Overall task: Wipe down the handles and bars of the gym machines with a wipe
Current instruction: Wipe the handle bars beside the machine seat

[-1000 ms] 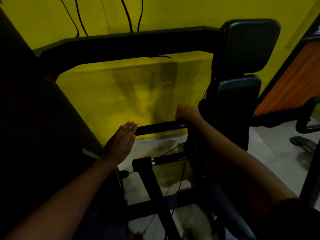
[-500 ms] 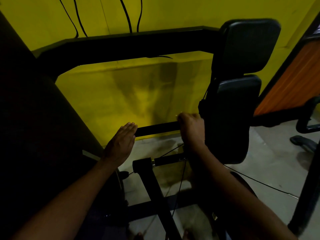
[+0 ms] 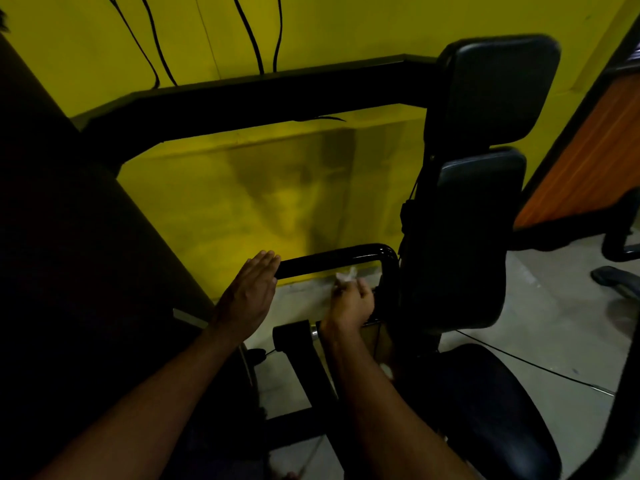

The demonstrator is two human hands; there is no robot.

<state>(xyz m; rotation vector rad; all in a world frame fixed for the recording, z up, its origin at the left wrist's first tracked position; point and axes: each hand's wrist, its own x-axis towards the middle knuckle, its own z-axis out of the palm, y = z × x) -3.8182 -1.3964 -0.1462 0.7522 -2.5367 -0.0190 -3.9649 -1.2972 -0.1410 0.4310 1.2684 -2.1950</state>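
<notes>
Under the black handle bar (image 3: 332,259), near its bend: right hand (image 3: 351,304) pinches the white wipe (image 3: 346,274) just below it; left hand (image 3: 247,299) flat, fingers (image 3: 266,263) pressed together, tips at the bar's left end.

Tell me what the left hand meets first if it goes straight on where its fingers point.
The black bar: the left hand lies flat with fingertips at the bar's left end, perhaps touching. Depth is unclear; if it misses, the yellow wall comes next.

yellow wall (image 3: 311,36), black bar (image 3: 332,259), white wipe (image 3: 346,275), orange panel (image 3: 585,161)
</notes>
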